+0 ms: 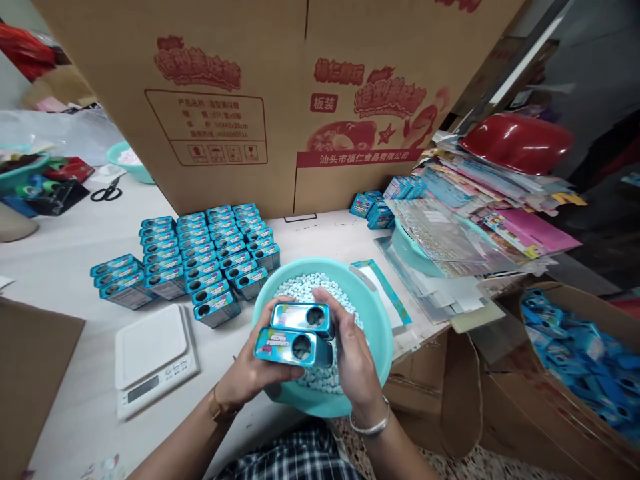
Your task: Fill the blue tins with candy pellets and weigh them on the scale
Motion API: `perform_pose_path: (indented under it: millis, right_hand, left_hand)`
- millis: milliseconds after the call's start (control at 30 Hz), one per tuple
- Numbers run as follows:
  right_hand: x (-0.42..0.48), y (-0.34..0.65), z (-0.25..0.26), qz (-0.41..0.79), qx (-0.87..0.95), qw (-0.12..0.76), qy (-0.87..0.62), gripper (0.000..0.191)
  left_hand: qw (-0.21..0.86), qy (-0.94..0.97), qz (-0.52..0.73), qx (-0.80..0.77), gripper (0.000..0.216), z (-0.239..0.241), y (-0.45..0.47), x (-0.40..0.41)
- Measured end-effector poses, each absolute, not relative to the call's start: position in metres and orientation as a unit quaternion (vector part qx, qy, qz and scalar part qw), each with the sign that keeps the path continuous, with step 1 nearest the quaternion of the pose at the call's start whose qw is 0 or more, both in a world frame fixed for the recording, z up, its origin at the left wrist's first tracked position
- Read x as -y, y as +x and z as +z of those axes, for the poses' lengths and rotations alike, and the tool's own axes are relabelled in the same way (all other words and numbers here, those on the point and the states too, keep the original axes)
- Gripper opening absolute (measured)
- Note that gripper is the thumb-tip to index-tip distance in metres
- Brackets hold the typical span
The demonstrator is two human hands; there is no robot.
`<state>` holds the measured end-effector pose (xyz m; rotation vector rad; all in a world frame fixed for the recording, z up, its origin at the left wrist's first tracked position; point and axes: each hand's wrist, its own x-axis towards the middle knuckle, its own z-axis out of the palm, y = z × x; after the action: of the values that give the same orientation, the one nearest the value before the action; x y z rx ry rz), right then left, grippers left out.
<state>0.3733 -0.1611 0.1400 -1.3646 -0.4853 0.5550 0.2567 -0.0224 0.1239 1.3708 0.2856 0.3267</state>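
Observation:
Over a turquoise basin [383,360] of small pale-blue candies [320,383], my left hand [250,363] wraps around two blue candy tins, one in front of the other. The rear tin [294,315] and the front tin [280,345] each have a round opening in the top, with pale candies showing inside. My right hand [356,357] is cupped against the right ends of both tins, its fingertips bent behind the rear one. Part of the basin's contents is hidden by hands and tins.
Rows of blue tins [203,257] stand left of the basin, beside a white kitchen scale [153,357]. A big cardboard box [280,187] blocks the back. Stacked packaging sheets [450,243] and a red bowl [517,143] lie right. Scissors [107,191] rest far left. An open carton [500,393] holds blue packs.

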Motion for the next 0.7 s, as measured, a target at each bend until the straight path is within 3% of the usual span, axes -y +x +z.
perform_pose_path:
  millis: [133, 367, 467, 567, 700]
  right_hand:
    - [0.166, 0.362, 0.151, 0.175, 0.262, 0.699, -0.642, 0.047]
    - [0.162, 0.388, 0.134, 0.245, 0.376, 0.573, -0.685, 0.045]
    - [0.163, 0.423, 0.103, 0.218, 0.442, 0.402, -0.772, 0.048]
    - [0.161, 0.445, 0.068, 0.209, 0.547, 0.217, -0.781, 0.063]
    - [0.152, 0.443, 0.034, 0.206, 0.618, 0.104, -0.751, 0.076]
  left_hand:
    - [0.762, 0.611, 0.197, -0.081, 0.095, 0.124, 0.248, 0.027]
    - [0.742, 0.632, 0.217, -0.052, 0.079, 0.138, 0.211, 0.015]
    - [0.710, 0.643, 0.258, -0.126, 0.091, 0.132, 0.168, -0.004]
    - [0.667, 0.633, 0.304, -0.248, 0.104, 0.118, 0.119, -0.027]
    - [0.589, 0.622, 0.357, -0.372, 0.086, 0.097, 0.066, -0.059]
